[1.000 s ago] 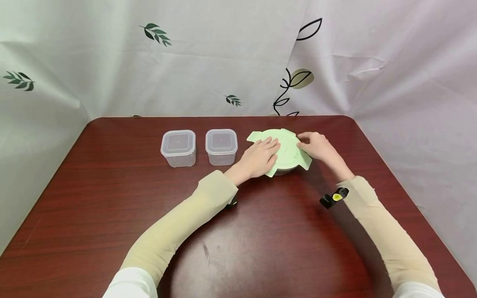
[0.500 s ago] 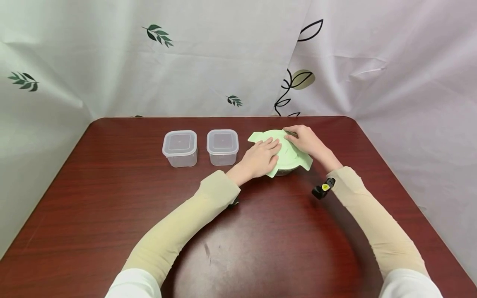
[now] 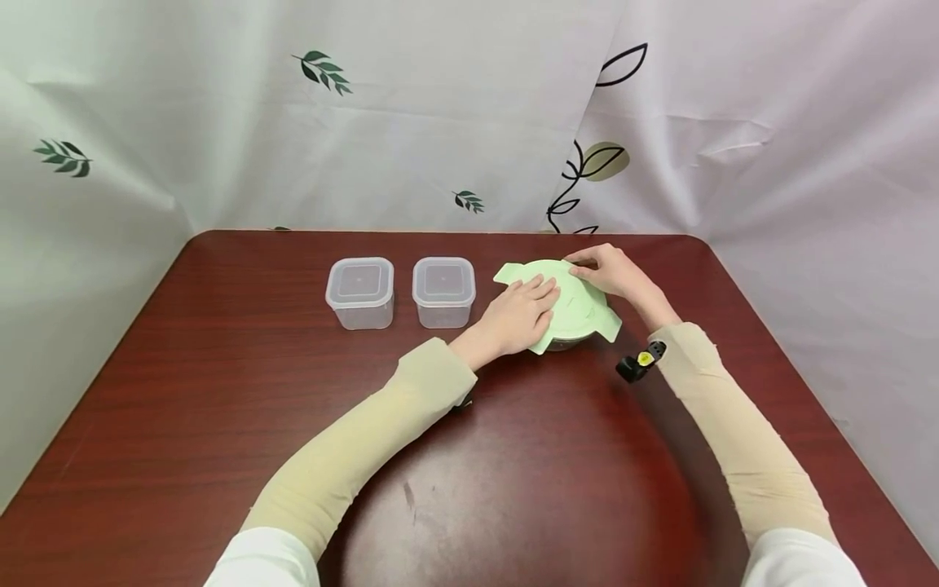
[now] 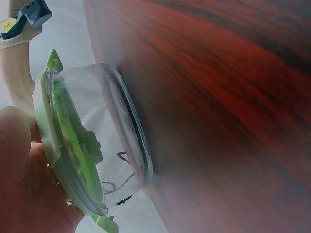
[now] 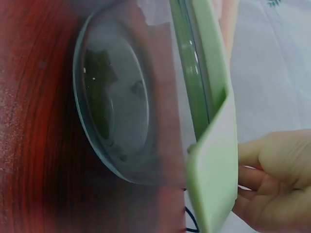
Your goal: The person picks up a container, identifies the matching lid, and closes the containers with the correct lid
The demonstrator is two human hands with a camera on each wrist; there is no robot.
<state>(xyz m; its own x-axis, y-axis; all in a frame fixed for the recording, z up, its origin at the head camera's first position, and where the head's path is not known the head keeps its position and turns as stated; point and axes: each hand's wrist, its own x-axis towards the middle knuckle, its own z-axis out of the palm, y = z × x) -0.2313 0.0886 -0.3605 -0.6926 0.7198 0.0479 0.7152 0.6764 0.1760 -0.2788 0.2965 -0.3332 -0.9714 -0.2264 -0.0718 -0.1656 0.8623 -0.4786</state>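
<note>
A round clear container (image 5: 167, 97) stands upright on the table, with a light green lid (image 3: 575, 314) on top. Several flaps stick out from the lid's rim. My left hand (image 3: 517, 316) lies on the lid's left part, fingers stretched across it. At the far edge, my right hand (image 3: 609, 271) holds the lid's rim at the back flap between thumb and bent fingers; the fingertips are partly hidden. Through the container's wall, the left wrist view shows the lid's green underside (image 4: 73, 131).
Two clear square tubs with lids, a left tub (image 3: 360, 292) and a right tub (image 3: 443, 291), stand left of the container. The dark red wooden table (image 3: 220, 391) ends at a white curtain (image 3: 403, 122) with leaf prints.
My right hand has gone from the lid's right side to its far edge, fingers closing in on the rim there. My left hand stays on the lid.
</note>
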